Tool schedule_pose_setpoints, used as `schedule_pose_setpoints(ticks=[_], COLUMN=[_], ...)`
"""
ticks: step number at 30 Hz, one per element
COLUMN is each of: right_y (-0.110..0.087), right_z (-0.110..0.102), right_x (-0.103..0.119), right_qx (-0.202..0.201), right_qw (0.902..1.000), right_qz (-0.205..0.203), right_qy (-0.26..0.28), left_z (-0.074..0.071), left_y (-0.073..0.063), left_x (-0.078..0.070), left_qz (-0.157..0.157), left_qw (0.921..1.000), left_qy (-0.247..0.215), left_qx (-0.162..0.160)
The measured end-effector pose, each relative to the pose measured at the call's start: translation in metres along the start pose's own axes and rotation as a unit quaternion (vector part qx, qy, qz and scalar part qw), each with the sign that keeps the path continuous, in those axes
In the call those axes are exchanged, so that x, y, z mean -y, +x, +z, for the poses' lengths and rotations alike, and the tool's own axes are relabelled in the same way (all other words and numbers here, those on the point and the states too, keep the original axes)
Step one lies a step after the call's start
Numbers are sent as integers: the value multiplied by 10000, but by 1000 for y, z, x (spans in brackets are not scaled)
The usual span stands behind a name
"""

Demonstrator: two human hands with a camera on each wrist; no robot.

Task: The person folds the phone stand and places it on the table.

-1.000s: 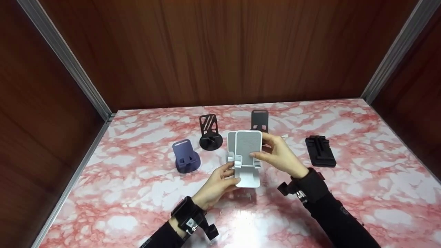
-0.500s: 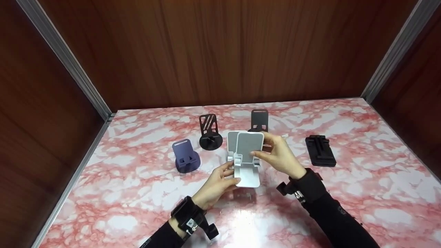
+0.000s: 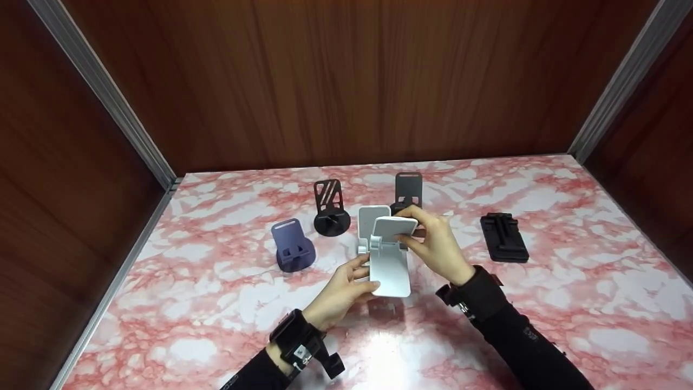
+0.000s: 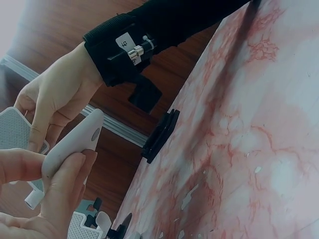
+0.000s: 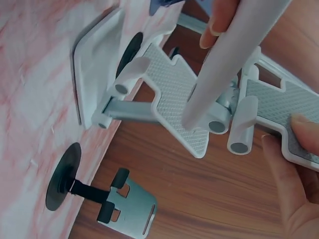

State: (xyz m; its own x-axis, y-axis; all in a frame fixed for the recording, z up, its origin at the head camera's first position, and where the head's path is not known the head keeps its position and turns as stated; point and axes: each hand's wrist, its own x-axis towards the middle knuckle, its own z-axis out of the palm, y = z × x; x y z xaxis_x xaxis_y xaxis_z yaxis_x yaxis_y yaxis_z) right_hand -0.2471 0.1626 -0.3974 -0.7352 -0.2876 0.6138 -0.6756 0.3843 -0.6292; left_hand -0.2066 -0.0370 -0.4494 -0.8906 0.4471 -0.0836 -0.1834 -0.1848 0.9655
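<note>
My left hand (image 3: 341,287) grips the edge of a white phone stand's base (image 3: 391,276), thumb on top, holding the stand off the table. At the stand's hinged grey-padded cradle plate (image 3: 394,230), my right hand (image 3: 439,246) pinches the right side between thumb and fingers. In the right wrist view the cradle plate (image 5: 276,102) angles away from the base (image 5: 234,55), with the hinge between them. Directly behind stands a second white phone stand (image 3: 373,218), partly hidden by the held one; its cradle (image 5: 172,92) shows well in the right wrist view.
A purple phone stand (image 3: 289,244) is at left, with a black slotted stand (image 3: 331,208) behind it. A dark grey stand (image 3: 408,187) stands behind the right hand. At right lies a folded black stand (image 3: 503,237). Wooden panels (image 3: 346,81) enclose the marbled table (image 3: 216,314).
The cradle plate of the held stand has tilted on its hinge and looks shorter; more of the base shows. My right hand has turned with it, while the left stays nearly in place.
</note>
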Motion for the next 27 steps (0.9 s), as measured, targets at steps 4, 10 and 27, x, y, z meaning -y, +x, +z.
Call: schedule_pose_setpoints(ticks=[4, 10, 27], right_y=[-1, -3, -8], right_z=[3, 12, 14], right_x=[-1, 1, 5], right_qx=[86, 274, 523], right_qw=[9972, 9857, 9569], right_qz=[-515, -1238, -2091], right_qy=[-533, -1109, -1944], left_z=[-1, -3, -6], left_y=[0, -1, -5], left_x=[-2, -7, -17], left_qz=[12, 50, 26], left_qw=[9998, 9988, 9976], left_qy=[-204, -465, -651], left_qx=[63, 114, 217])
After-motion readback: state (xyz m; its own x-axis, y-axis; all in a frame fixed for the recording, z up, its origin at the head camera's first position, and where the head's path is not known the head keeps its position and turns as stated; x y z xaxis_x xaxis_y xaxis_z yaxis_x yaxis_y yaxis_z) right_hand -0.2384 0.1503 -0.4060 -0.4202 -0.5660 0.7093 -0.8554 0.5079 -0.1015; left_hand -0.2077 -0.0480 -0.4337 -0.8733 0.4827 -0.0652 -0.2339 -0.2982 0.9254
